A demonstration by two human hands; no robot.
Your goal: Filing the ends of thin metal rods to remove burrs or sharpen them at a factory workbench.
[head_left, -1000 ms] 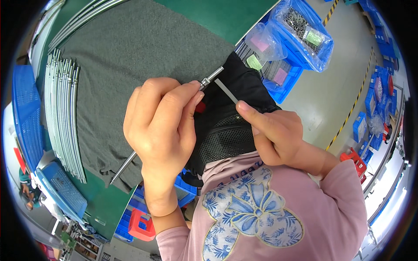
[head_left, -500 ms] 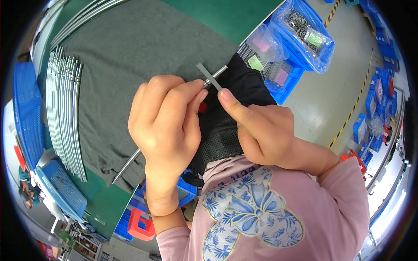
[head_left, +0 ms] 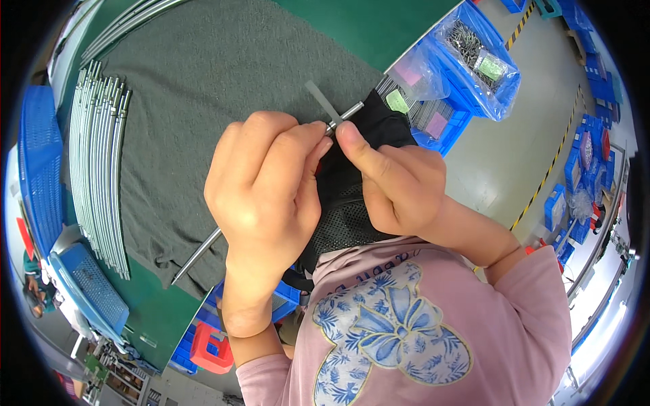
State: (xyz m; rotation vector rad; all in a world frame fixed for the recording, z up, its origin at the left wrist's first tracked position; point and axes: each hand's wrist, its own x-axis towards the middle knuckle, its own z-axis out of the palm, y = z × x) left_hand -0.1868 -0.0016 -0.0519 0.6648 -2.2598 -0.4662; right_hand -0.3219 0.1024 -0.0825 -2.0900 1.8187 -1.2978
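My left hand (head_left: 264, 183) is closed round a thin metal rod (head_left: 198, 256), pinching it near its upper right end between thumb and forefinger. The rod slants from the cloth at lower left up past my fingertips. In my closed right hand (head_left: 399, 179) is a narrow flat grey strip (head_left: 321, 99), with the thumb stretched along it. The strip lies across the rod close to its tip, apparently touching it. My right palm and curled fingers hide the strip's lower end. Dark grey cloth (head_left: 196, 88) covers the table under both hands.
A row of metal rods (head_left: 98, 169) lies on the cloth at left, with more rods (head_left: 135, 26) beyond. Blue baskets (head_left: 42, 162) stand at the left edge. At upper right, a blue bin (head_left: 467, 54) holds small metal parts in plastic, above another bin of rods (head_left: 440, 139).
Both hands have shifted slightly up, the left also a little right, and the rod's tip has moved up and right. The strip has slid up-left across the rod, and my right thumb is nearer the rod.
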